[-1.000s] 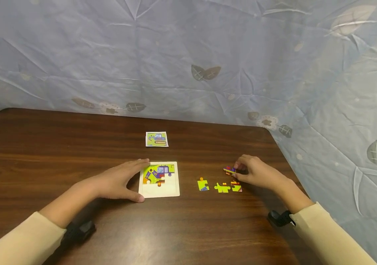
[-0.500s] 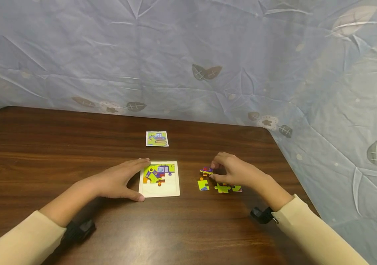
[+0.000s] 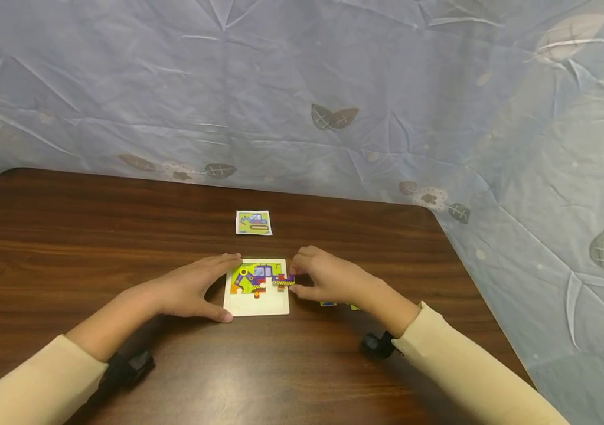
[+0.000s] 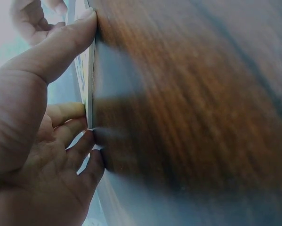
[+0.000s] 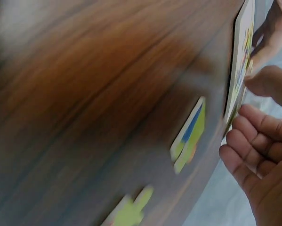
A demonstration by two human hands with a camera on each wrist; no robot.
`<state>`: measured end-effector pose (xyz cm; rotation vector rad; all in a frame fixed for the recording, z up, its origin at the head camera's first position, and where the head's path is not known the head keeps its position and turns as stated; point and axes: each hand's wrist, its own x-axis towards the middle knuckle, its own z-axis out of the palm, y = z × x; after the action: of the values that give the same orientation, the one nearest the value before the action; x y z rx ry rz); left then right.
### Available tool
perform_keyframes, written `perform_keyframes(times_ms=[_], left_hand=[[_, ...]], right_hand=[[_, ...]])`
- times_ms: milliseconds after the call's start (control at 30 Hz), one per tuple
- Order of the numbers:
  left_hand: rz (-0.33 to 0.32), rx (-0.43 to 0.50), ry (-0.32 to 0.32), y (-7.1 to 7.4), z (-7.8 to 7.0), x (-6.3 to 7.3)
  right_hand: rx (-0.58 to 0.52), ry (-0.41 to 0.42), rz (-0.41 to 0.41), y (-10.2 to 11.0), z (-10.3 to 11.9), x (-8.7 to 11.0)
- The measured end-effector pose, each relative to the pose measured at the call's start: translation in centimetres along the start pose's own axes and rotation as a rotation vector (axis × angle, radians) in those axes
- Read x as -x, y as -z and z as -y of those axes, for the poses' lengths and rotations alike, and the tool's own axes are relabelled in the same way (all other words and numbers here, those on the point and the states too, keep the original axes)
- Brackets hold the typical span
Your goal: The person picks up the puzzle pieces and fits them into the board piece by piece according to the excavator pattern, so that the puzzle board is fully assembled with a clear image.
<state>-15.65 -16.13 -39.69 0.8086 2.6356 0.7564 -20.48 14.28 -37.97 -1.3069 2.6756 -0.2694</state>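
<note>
A pale puzzle board [image 3: 258, 307] lies on the dark wooden table, its upper part filled with green and purple pieces of a digger picture. My left hand [image 3: 187, 289] rests at the board's left side, fingertips at the far left corner and thumb at the near left corner. With thumb and fingers, my right hand [image 3: 330, 277] pinches a purple puzzle piece [image 3: 281, 282] with a yellow-black striped band. That piece is over the board's right side, close to the placed pieces; whether it touches the board cannot be told.
Beyond the board lies a small picture card [image 3: 253, 223] of a digger. Loose green puzzle pieces [image 5: 190, 136] lie on the table right of the board, mostly hidden under my right hand in the head view. A grey-blue leaf-patterned cloth [image 3: 280, 88] hangs behind the table.
My right hand has carried the striped puzzle piece leftward, from beside the loose pieces to over the board's right side. The left hand has stayed at the board.
</note>
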Motion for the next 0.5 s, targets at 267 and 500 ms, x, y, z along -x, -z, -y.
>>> perform_keyframes(times_ms=[267,500], left_hand=[[0.001,0.003,0.004,0.0,-0.1,-0.1],[-0.004,-0.008,0.001,0.0,0.0,0.0]], right_hand=[[0.050,-0.022,0.040,-0.6,1.2,-1.3],[0.079,0.007,0.035,-0.7,1.5,-1.7]])
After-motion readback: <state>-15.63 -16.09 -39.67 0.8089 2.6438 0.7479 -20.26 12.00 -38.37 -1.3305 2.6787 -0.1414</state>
